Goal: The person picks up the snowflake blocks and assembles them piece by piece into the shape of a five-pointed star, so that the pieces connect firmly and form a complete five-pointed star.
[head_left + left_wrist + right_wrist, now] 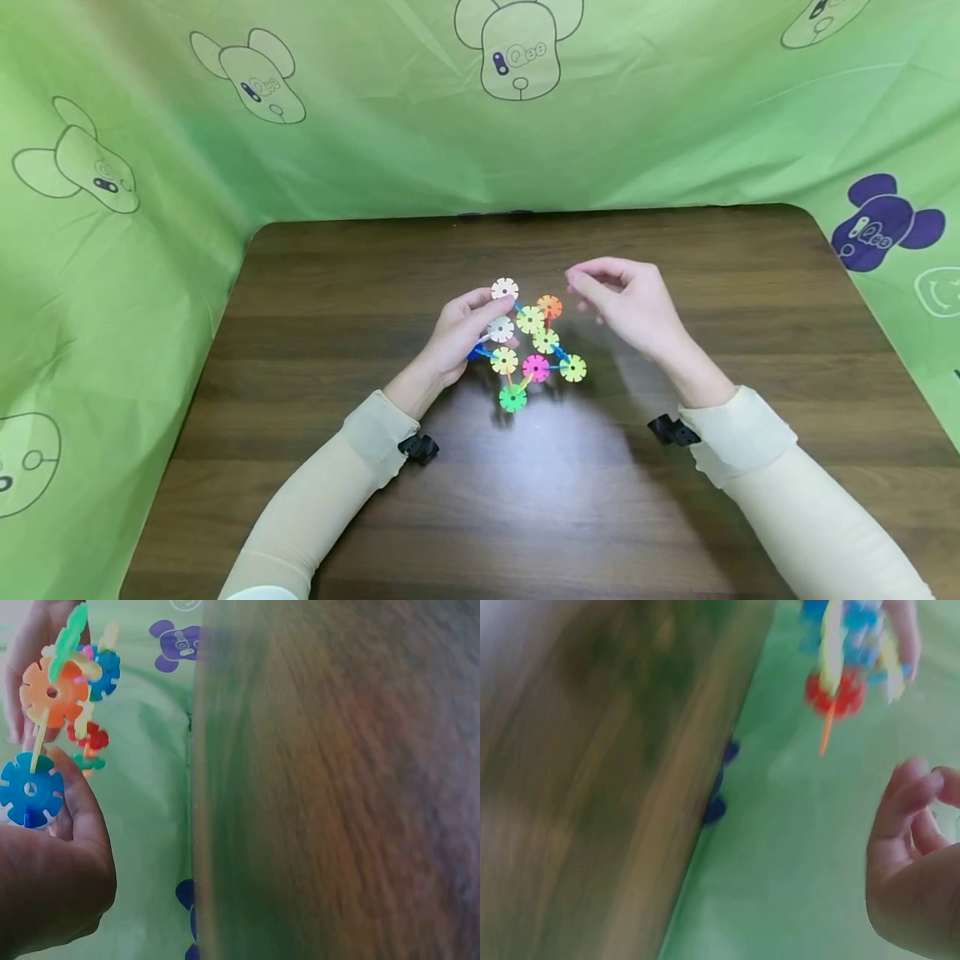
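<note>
A ring-like chain of notched plastic snowflake discs (pixel 536 367) is held up over the table by my left hand (pixel 459 333), whose thumb presses against its white discs (pixel 501 328). Its discs are white, yellow, pink, green, orange and blue, slotted edge to edge. In the left wrist view an orange disc (pixel 54 691) and a blue disc (pixel 31 789) stand by the palm. Just right of the orange end disc (pixel 550 307), my right hand (pixel 628 302) is raised with fingers loosely bent, thumb near forefinger. Between its fingertips nothing shows. A thin orange disc edge (pixel 827 729) points out of the chain.
The brown wooden table (pixel 315 350) lies below both hands. A green cloth (pixel 390 142) with cartoon heads hangs around its back and sides. Black wrist straps (pixel 418 448) sit at both sleeve cuffs.
</note>
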Demonstrator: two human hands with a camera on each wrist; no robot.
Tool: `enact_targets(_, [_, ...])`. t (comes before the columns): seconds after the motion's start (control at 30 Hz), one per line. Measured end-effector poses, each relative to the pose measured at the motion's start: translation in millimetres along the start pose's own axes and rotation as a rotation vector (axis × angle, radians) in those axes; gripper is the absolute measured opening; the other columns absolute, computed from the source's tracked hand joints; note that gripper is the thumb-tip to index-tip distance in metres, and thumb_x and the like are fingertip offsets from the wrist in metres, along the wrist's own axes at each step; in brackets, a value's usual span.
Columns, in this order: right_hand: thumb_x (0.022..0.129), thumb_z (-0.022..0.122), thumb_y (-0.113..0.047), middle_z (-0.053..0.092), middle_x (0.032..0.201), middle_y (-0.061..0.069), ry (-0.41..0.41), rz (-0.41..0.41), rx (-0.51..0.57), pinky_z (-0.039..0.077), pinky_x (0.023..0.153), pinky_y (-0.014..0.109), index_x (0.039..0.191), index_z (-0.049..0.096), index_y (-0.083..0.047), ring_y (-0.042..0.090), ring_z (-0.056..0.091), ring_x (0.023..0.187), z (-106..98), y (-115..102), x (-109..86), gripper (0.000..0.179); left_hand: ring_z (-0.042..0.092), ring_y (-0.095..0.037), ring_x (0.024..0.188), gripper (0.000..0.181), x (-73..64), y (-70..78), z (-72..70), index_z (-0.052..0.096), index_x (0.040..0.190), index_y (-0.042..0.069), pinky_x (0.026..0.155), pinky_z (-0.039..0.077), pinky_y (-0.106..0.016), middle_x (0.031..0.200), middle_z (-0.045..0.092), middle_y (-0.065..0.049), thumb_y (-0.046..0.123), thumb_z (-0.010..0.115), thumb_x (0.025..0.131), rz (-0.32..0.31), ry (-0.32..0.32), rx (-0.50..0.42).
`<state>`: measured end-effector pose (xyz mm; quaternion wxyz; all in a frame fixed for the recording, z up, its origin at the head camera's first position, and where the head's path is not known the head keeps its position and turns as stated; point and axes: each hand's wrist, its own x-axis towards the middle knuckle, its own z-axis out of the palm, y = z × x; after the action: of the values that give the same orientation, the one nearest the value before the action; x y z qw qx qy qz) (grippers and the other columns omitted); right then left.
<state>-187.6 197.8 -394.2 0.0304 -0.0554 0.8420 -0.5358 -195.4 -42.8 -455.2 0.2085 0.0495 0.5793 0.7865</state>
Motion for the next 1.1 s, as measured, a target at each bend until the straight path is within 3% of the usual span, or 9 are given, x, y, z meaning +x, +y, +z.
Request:
enact_targets(0.07, [0.104,0.066,-0.032,0.074,0.114,0.008,-0.017,-0.004,-0.094,0.055,0.078,0.03,0.125,0.072,-0.006,0.019,0.069,0.094,-5.4,3.9,4.3,0.034,0.074,-0.02,0.065,0.027,-0.1,0.3,-0.9,0.068,0.114,0.001,0.067,0.059,-0.029,0.088,0.069,-0.004,0.025,0.069,0.102,-0.012,-0.016,0.013])
enact_targets(0.13, [0.105,0.063,-0.035,0.07,0.126,0.01,-0.122,0.014,-0.138,0.052,0.089,0.035,0.133,0.068,-0.009,0.023,0.066,0.105,-7.8,9.8,8.9,0.038,0.073,-0.019,0.065,0.025,-0.2,0.3,-1.4,0.069,0.112,0.002,0.067,0.059,-0.028,0.089,0.069,-0.004,0.026,0.068,0.102,-0.027,-0.033,0.019])
enact_targets(0.27, [0.109,0.056,-0.033,0.058,0.142,0.018,-0.436,0.086,-0.026,0.05,0.103,0.048,0.146,0.055,-0.005,0.034,0.062,0.118,-5.2,21.5,17.0,0.047,0.073,-0.017,0.067,0.021,-0.2,0.2,-1.6,0.068,0.11,0.004,0.066,0.059,-0.027,0.091,0.071,-0.004,0.023,0.068,0.102,-0.055,-0.066,0.021])
enact_targets(0.33, [0.109,0.055,-0.03,0.057,0.141,0.019,-0.525,0.125,0.065,0.051,0.104,0.047,0.146,0.054,0.0,0.034,0.063,0.117,-2.0,26.1,19.7,0.047,0.072,-0.017,0.068,0.021,0.3,-0.1,-1.9,0.066,0.114,0.003,0.07,0.059,-0.028,0.091,0.072,-0.004,0.017,0.069,0.1,-0.063,-0.082,0.024])
enact_targets(0.4, [0.108,0.057,-0.027,0.062,0.131,0.02,-0.559,0.146,0.122,0.054,0.1,0.044,0.141,0.057,0.002,0.031,0.065,0.112,0.8,29.6,20.8,0.044,0.072,-0.017,0.07,0.026,0.5,0.1,-2.1,0.064,0.12,0.0,0.078,0.059,-0.029,0.091,0.074,-0.003,0.011,0.072,0.097,-0.07,-0.096,0.036])
enact_targets(0.6, [0.104,0.065,-0.017,0.071,0.108,0.02,-0.52,0.153,0.19,0.059,0.091,0.043,0.126,0.06,0.007,0.026,0.071,0.097,0.6,37.8,16.3,0.033,0.073,-0.015,0.072,0.049,2.3,0.9,-3.7,0.053,0.133,-0.006,0.097,0.052,-0.033,0.081,0.075,-0.005,0.001,0.076,0.09,-0.075,-0.074,0.089])
enact_targets(0.83, [0.102,0.069,-0.012,0.076,0.103,0.016,-0.32,0.113,0.288,0.06,0.089,0.037,0.122,0.058,0.015,0.02,0.074,0.094,5.1,42.9,5.9,0.035,0.074,-0.016,0.071,0.073,4.8,-0.3,-5.5,0.04,0.149,-0.005,0.102,0.052,-0.037,0.091,0.076,-0.011,0.005,0.079,0.088,-0.087,0.047,0.09])
enact_targets(0.97, [0.101,0.069,-0.011,0.078,0.098,0.011,-0.25,0.095,0.343,0.06,0.088,0.035,0.119,0.06,0.013,0.017,0.075,0.093,11.2,44.4,0.9,0.031,0.074,-0.016,0.072,0.071,5.8,-2.0,-3.7,0.042,0.146,-0.006,0.099,0.054,-0.036,0.089,0.076,-0.01,0.004,0.079,0.087,-0.082,0.069,0.088])
enact_targets(1.1, [0.1,0.07,-0.008,0.077,0.097,0.013,-0.21,0.081,0.349,0.06,0.086,0.035,0.117,0.063,0.012,0.016,0.075,0.09,15.5,43.6,-3.2,0.027,0.075,-0.016,0.073,0.057,6.2,-3.8,-1.3,0.048,0.135,-0.004,0.091,0.059,-0.037,0.086,0.076,-0.009,0.001,0.079,0.087,-0.077,0.075,0.075])
